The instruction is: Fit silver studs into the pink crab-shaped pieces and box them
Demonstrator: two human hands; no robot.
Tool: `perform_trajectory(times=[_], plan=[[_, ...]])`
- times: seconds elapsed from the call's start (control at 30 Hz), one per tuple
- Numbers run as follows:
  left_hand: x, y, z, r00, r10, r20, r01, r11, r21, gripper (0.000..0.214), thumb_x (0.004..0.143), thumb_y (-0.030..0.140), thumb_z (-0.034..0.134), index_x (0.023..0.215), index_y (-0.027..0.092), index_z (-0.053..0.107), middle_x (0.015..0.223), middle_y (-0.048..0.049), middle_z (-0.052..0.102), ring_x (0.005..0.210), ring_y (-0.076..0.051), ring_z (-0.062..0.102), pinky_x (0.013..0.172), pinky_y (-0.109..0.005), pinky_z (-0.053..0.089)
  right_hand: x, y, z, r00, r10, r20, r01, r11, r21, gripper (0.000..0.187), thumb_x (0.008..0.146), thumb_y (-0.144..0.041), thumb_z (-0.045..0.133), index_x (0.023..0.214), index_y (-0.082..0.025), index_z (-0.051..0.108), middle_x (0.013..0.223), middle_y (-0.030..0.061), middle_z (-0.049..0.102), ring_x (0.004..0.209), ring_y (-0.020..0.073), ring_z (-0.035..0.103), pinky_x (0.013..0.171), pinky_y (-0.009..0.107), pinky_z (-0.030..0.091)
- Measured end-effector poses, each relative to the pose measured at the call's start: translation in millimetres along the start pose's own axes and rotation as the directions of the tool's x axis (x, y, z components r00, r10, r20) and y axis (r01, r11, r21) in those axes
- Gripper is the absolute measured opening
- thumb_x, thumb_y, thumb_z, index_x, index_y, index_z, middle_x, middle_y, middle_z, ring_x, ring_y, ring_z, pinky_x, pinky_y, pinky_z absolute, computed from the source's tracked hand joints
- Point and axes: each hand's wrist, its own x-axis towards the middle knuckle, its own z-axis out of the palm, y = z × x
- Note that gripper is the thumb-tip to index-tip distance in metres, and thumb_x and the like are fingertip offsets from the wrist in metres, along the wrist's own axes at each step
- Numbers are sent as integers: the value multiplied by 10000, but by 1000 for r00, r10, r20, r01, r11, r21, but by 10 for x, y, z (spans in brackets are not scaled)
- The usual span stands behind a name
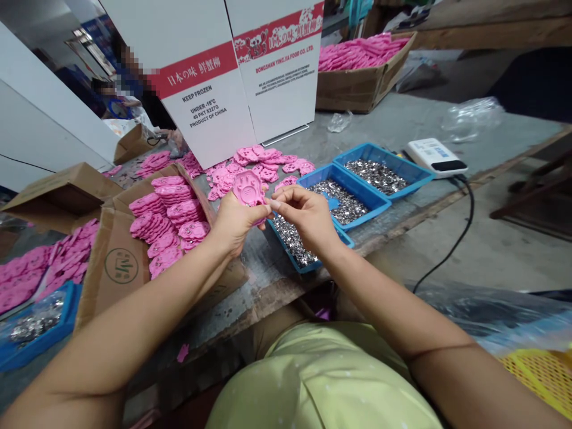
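Note:
A pink molded plastic piece (248, 188) with a recessed face is gripped in my left hand (235, 224), the thumb pressed along its lower edge. My right hand (304, 213) meets it there, thumb and forefinger pinched together at the piece's edge. Whatever is between those fingertips is too small to make out. Below my right hand is a blue tray (304, 268) of small shiny metal parts (292, 241). Beyond the hands, loose pink pieces (259, 156) lie scattered on the table.
On the left, a cardboard box (118, 262) holds stacked pink pieces (167, 208). Two more blue trays (361, 218) of metal parts stand at right, beside a white device (435, 156) with a black cable (469, 220). White printed cartons (281, 83) stand behind. A full pink-filled box (357, 89) sits farther back.

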Motion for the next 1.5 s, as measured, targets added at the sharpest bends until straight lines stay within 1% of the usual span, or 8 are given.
perform_trajectory(times=[0.17,0.33,0.47,0.57,0.8,1.07,1.37,1.5], plan=[[-46,76,33,990,-48,133,61,993,-99,377,560,108,769,878,169,576,734,8,661,614,-144,649,508,-248,484,76,-16,-94,997,-8,76,7,1000,14,374,844,-499,817,709,-211,620,821,14,635,676,123,580,659,321,554],[-73,106,71,973,-75,219,102,988,-117,559,573,61,806,1066,176,571,843,-9,690,694,-182,709,549,-258,519,149,-146,-238,989,-96,116,120,970,-213,217,874,-333,757,730,-212,649,1114,90,643,1016,210,625,746,348,608],[-58,88,69,969,-73,234,98,990,-98,624,563,59,860,1116,168,595,930,-39,722,702,-174,715,534,-247,515,196,-251,-341,969,-167,181,221,914,-340,148,879,-231,722,745,-211,660,1215,83,651,1206,243,598,1018,460,574],[-51,73,61,971,-63,229,86,992,-91,596,583,68,871,1111,165,612,927,-46,732,695,-171,713,518,-237,502,215,-275,-387,957,-192,217,263,889,-374,136,881,-204,714,755,-216,664,1248,82,657,1249,253,594,1107,501,514],[-41,27,51,974,-45,223,63,995,-75,531,614,61,849,1095,173,654,973,-52,732,777,-195,738,529,-224,481,202,-277,-363,951,-173,257,277,846,-456,117,869,-197,712,768,-222,659,1284,76,664,1244,271,590,1130,534,483],[-43,18,55,975,-29,220,43,997,-60,535,643,38,823,1135,178,664,1019,-58,730,702,-157,690,523,-237,446,230,-245,-342,951,-169,259,278,835,-475,136,861,-183,715,747,-221,650,1272,77,669,1230,270,589,1113,525,486],[-37,4,53,976,-12,215,22,999,-40,438,663,35,793,1055,187,667,971,-36,691,661,-136,658,508,-239,445,256,-202,-342,939,-184,291,312,812,-493,151,874,-171,718,752,-218,643,1265,80,648,1228,278,583,1081,513,505],[-37,-17,36,971,-17,236,20,1000,-10,587,683,55,770,1241,201,658,975,-47,708,680,-158,678,501,-234,437,288,-199,-356,926,-183,330,340,784,-520,165,866,-143,725,751,-219,635,1232,78,636,1238,281,583,1119,519,486]])
